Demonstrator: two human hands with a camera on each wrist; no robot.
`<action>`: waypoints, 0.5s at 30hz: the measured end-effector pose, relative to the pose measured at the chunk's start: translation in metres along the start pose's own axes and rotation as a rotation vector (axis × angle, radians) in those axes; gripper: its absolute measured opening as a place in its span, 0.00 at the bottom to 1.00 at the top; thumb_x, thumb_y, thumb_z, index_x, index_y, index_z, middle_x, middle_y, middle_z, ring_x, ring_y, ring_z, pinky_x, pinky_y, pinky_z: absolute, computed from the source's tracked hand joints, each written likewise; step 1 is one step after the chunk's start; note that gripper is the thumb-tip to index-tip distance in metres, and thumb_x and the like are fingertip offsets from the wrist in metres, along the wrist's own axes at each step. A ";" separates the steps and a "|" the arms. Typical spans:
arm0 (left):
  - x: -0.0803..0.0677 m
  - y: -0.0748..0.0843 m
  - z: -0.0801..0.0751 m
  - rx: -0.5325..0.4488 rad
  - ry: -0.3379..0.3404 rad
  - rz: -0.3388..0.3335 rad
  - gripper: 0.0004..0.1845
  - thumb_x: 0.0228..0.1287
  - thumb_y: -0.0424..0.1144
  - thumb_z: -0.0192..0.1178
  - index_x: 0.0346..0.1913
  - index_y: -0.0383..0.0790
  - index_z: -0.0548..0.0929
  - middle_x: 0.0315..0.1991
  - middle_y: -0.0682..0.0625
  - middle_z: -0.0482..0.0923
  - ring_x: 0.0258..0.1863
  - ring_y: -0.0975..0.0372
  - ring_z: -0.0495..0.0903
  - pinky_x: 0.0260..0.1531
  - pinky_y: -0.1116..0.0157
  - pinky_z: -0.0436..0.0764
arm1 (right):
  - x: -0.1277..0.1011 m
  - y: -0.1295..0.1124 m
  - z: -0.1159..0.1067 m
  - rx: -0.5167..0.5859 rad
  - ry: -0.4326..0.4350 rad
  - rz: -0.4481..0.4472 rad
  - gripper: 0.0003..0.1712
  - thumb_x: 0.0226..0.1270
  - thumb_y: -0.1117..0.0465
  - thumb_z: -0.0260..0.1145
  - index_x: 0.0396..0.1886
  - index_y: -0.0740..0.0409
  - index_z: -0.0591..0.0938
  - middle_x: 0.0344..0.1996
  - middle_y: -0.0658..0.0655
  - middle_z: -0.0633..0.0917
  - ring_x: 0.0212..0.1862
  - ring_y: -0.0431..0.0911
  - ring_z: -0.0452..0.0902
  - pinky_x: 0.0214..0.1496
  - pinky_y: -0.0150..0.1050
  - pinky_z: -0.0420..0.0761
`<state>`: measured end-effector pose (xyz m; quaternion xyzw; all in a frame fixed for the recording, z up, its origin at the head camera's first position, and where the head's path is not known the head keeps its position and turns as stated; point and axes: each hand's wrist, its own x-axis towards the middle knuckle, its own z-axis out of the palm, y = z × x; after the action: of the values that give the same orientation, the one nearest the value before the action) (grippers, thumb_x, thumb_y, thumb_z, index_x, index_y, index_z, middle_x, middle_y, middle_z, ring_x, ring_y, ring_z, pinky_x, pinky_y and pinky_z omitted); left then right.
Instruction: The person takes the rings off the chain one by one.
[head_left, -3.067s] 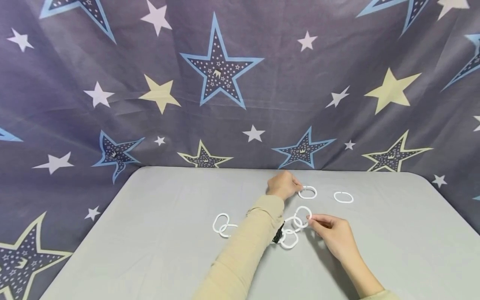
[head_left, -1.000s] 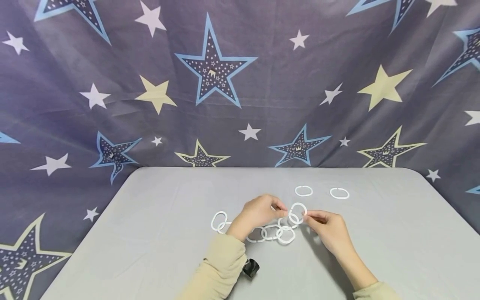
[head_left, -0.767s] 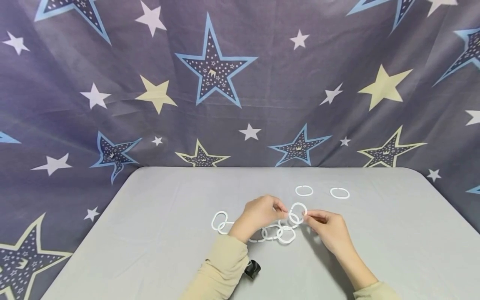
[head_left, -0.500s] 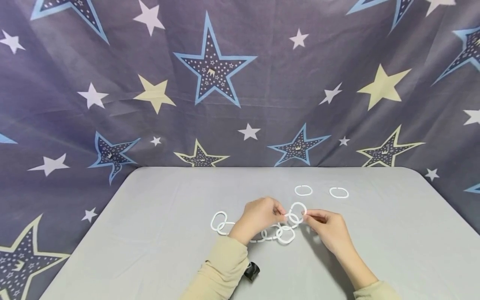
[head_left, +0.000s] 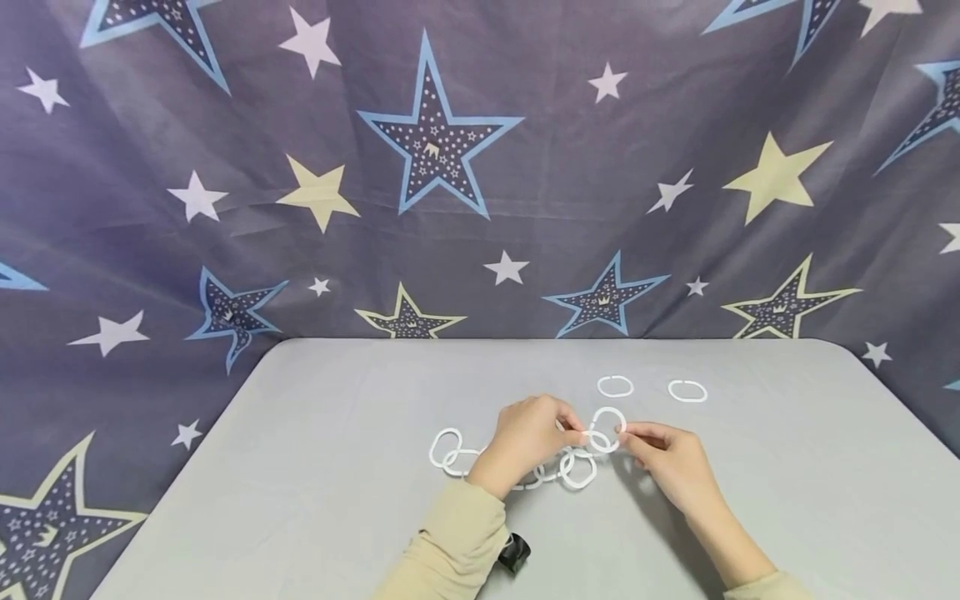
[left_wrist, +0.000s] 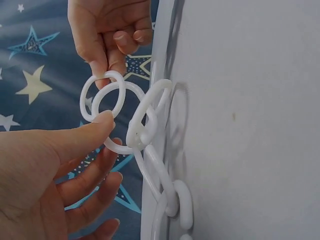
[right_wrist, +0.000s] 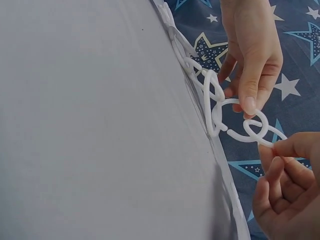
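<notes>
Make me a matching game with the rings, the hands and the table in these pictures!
Things:
1. left hand
2. right hand
3. two loose rings
4. table

States:
A. grey
B. lying apart from the chain, further back
C. pinches the end ring from the right side
D. wears a beige sleeve and holds the chain

Pairs: 1-D, 2-C, 3-B, 4-A

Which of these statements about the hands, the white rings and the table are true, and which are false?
1. Both hands pinch rings at the end of the chain. True.
2. Two loose rings lie apart on the table. True.
3. The left hand rests flat on the table. False: its thumb and fingers pinch a ring.
4. The rings are black. False: they are white.
5. The right hand holds nothing. False: it pinches the end ring.
</notes>
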<state>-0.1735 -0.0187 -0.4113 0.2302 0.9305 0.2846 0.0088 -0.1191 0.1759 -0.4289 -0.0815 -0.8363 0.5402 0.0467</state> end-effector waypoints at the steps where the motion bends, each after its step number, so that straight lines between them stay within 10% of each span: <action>1: 0.000 0.000 0.000 -0.004 0.002 0.001 0.03 0.56 0.50 0.72 0.31 0.59 0.90 0.26 0.70 0.81 0.30 0.72 0.77 0.35 0.66 0.73 | 0.000 0.000 -0.001 0.001 -0.003 0.012 0.16 0.65 0.61 0.70 0.47 0.68 0.86 0.27 0.53 0.87 0.26 0.39 0.78 0.28 0.31 0.75; 15: 0.001 0.003 -0.007 -0.032 0.064 0.000 0.04 0.55 0.51 0.72 0.32 0.60 0.90 0.28 0.71 0.81 0.26 0.74 0.74 0.34 0.66 0.72 | 0.004 -0.002 -0.006 0.174 -0.088 0.118 0.19 0.64 0.62 0.67 0.50 0.72 0.83 0.18 0.50 0.79 0.24 0.38 0.74 0.32 0.30 0.77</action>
<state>-0.1746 -0.0201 -0.4038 0.2207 0.9257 0.3067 -0.0172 -0.1228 0.1807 -0.4245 -0.1022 -0.7814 0.6154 -0.0151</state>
